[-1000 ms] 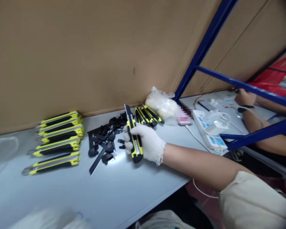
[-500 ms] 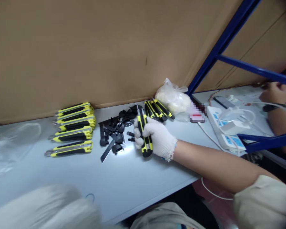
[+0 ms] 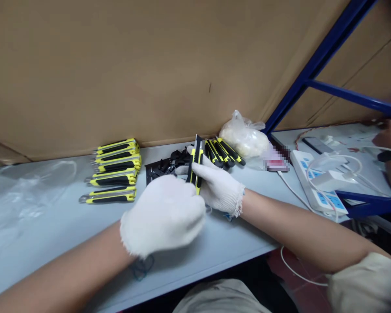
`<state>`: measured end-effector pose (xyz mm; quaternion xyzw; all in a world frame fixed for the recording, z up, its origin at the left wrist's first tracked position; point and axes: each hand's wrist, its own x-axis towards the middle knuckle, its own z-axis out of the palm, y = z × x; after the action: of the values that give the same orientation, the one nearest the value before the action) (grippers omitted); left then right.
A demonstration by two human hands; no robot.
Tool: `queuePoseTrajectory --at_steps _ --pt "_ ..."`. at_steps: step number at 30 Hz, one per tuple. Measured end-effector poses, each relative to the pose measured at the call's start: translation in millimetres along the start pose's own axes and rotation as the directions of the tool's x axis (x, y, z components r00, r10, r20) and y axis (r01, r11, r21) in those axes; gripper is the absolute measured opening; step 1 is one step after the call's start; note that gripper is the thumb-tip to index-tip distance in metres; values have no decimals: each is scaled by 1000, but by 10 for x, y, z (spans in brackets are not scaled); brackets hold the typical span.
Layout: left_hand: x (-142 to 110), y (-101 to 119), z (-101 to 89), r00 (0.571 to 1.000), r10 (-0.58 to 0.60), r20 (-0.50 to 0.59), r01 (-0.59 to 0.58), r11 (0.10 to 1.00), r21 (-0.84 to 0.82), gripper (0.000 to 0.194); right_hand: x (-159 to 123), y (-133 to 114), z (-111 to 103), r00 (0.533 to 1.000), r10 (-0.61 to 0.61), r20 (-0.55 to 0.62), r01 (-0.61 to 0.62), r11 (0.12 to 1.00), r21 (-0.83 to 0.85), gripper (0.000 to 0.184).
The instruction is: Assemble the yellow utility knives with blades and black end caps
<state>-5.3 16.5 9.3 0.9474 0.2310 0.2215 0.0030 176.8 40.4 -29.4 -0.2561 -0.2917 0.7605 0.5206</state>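
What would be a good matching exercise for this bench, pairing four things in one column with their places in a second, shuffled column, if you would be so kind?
Things:
1. Row of yellow-and-black utility knives
2. Black plastic parts
3. Single utility knife
4. White power strip

Places:
A. Held in the gloved right hand
B. At the far right
C. Laid side by side at the far left
D. Piled just left of the held knife

Pairs: 1-C, 2-D, 3-A, 4-B

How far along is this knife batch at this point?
Done, it seems: utility knives lined up at left, more knives bunched by the plastic bag. In hand: the right hand grips one knife, the left hand against it. Left: a pile of black parts.
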Motion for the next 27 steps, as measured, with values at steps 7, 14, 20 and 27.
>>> queuePoseTrajectory --at_steps 7,14,20,27 --pt "64 -255 272 998 27 -63 -15 982 190 40 -67 -119 72 999 -26 -35 20 990 -141 34" --pt "37 -279 386 995 33 -96 -11 976 216 38 -6 -107 -6 996 13 -83 -20 997 -80 66" --pt "20 -380 414 992 -3 -127 24 985 169 38 9 -75 21 996 0 -90 -6 998 -57 78" --pt "41 -384 402 978 -113 -177 109 993 -36 26 -17 -76 23 992 22 -127 -25 999 -21 75"
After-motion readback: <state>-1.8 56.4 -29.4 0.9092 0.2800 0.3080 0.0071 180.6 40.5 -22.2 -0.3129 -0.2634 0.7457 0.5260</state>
